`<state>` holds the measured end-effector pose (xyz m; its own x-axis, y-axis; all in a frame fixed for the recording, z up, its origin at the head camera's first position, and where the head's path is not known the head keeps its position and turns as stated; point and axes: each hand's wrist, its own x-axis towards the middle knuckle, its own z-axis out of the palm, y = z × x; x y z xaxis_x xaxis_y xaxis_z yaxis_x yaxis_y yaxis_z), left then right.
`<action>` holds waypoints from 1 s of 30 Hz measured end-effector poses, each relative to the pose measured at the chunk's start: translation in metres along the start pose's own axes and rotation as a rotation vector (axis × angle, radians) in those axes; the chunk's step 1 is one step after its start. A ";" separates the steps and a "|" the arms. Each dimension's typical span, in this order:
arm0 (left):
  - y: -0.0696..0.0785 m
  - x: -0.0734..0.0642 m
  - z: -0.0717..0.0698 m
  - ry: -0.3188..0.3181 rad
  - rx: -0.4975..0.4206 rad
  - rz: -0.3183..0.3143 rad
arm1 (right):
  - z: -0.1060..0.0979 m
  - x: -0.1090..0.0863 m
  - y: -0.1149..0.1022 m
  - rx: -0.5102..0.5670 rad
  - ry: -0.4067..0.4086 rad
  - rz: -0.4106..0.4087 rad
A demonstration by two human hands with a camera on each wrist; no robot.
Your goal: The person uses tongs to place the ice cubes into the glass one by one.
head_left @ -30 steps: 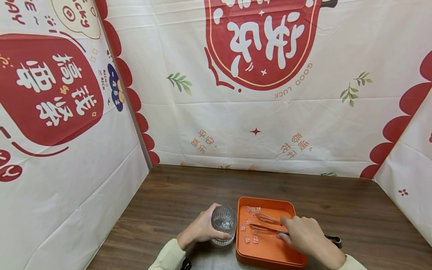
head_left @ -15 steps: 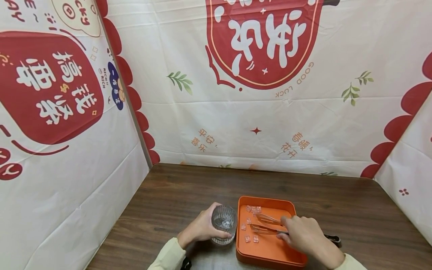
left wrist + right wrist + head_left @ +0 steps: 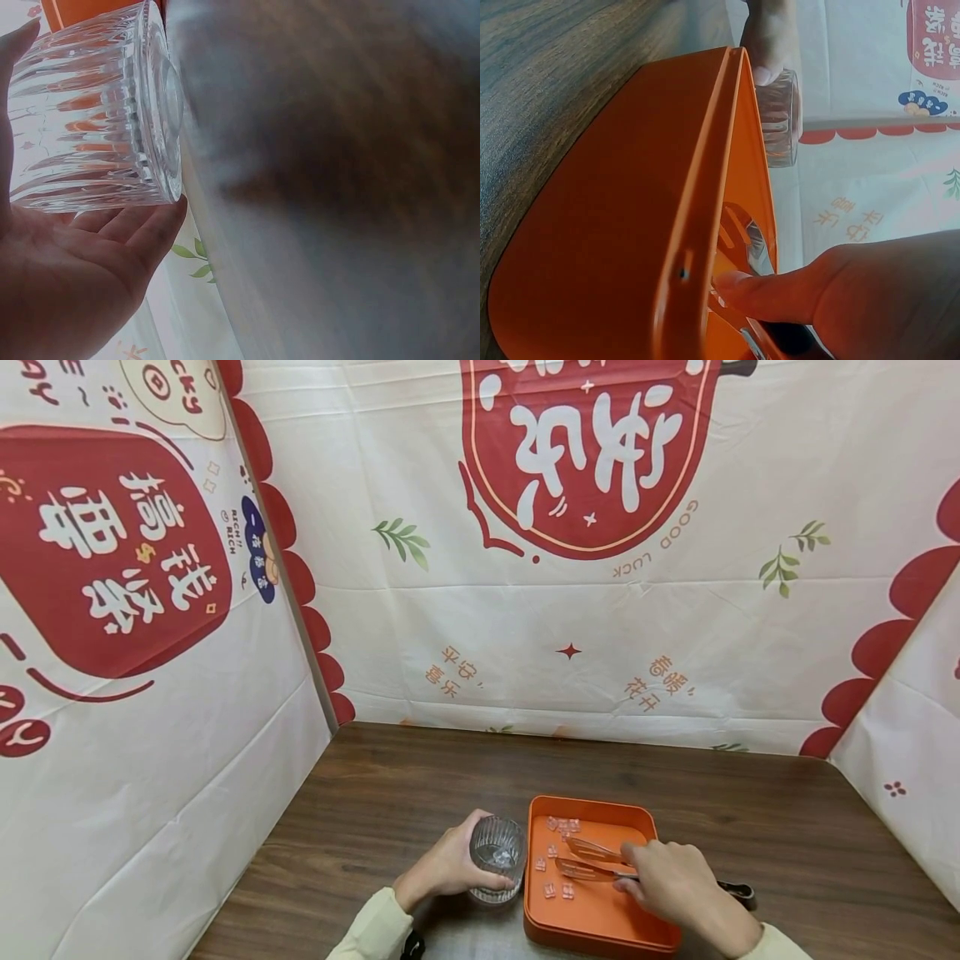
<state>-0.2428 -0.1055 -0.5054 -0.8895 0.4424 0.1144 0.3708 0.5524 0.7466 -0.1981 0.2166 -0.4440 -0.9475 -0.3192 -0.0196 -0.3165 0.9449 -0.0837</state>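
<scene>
From the head, we are looking forward and down; at the left wrist, close upon the glass (image 3: 90, 120); at the right, low across the orange box (image 3: 600, 202), the wrist views sharing glass and, apparently, box.

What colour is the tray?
The tray is orange, seen best in the head view.

Head view, on my remote feed: the cloth (image 3: 555, 693) appears evenly bright, with pale sheen on the near tabletop (image 3: 405, 793). Left wrist view: I receive that surface dim and out of focus, its dark patch perhaps shadow; highlights streak the glass (image 3: 75, 120).
</scene>
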 end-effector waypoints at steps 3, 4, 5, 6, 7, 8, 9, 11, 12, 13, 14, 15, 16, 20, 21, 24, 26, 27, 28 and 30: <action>0.000 0.000 0.000 -0.002 -0.001 -0.002 | 0.000 0.000 0.000 0.017 -0.009 0.005; 0.000 0.000 0.000 -0.004 -0.002 -0.001 | 0.000 0.000 -0.001 0.021 -0.012 0.005; 0.000 0.000 0.000 -0.005 -0.002 -0.001 | 0.000 0.001 -0.001 0.021 -0.011 0.005; 0.000 0.000 0.000 -0.005 -0.001 0.001 | 0.000 0.001 -0.001 0.016 -0.008 0.000; 0.000 0.000 0.000 -0.005 -0.002 0.002 | 0.000 0.001 -0.001 0.010 -0.003 -0.001; 0.000 0.000 0.000 -0.005 -0.002 0.003 | 0.000 0.001 -0.001 0.005 0.001 -0.001; 0.000 0.000 0.000 -0.004 -0.002 0.004 | 0.000 0.001 -0.002 -0.002 0.006 -0.002; 0.001 0.000 0.000 -0.003 -0.003 0.005 | 0.000 0.001 -0.002 -0.014 0.020 -0.008; 0.001 0.000 -0.001 -0.002 -0.003 0.005 | 0.001 0.001 -0.002 -0.021 0.029 -0.010; 0.001 0.000 -0.001 -0.002 -0.003 0.006 | 0.001 0.001 -0.002 -0.023 0.034 -0.008; 0.001 0.000 -0.001 -0.001 -0.003 0.005 | 0.002 0.002 -0.003 -0.026 0.041 -0.009; 0.001 0.000 -0.001 -0.001 -0.003 0.005 | 0.002 0.002 -0.003 -0.031 0.049 -0.013; 0.001 0.000 -0.001 -0.001 -0.002 0.005 | 0.002 0.002 -0.003 -0.035 0.057 -0.017; 0.002 0.000 -0.001 -0.001 -0.001 0.001 | 0.004 0.002 -0.003 -0.049 0.073 -0.020; 0.002 0.000 -0.001 -0.001 -0.001 0.000 | 0.004 0.002 -0.003 -0.052 0.076 -0.023; 0.003 0.000 -0.002 -0.002 -0.004 -0.001 | 0.005 0.003 -0.002 -0.053 0.072 -0.019; 0.003 0.000 -0.002 -0.004 -0.006 -0.004 | 0.006 0.003 -0.002 -0.051 0.065 -0.019; 0.003 0.000 -0.002 -0.005 -0.006 -0.005 | 0.006 0.003 -0.002 -0.051 0.062 -0.018; 0.003 0.000 -0.002 -0.006 -0.008 -0.006 | 0.006 0.003 -0.002 -0.048 0.056 -0.016; 0.003 0.000 -0.001 -0.007 -0.010 -0.008 | 0.006 0.003 -0.002 -0.047 0.048 -0.012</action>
<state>-0.2425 -0.1049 -0.5025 -0.8905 0.4432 0.1032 0.3606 0.5489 0.7541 -0.1998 0.2138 -0.4502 -0.9442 -0.3281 0.0287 -0.3291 0.9436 -0.0371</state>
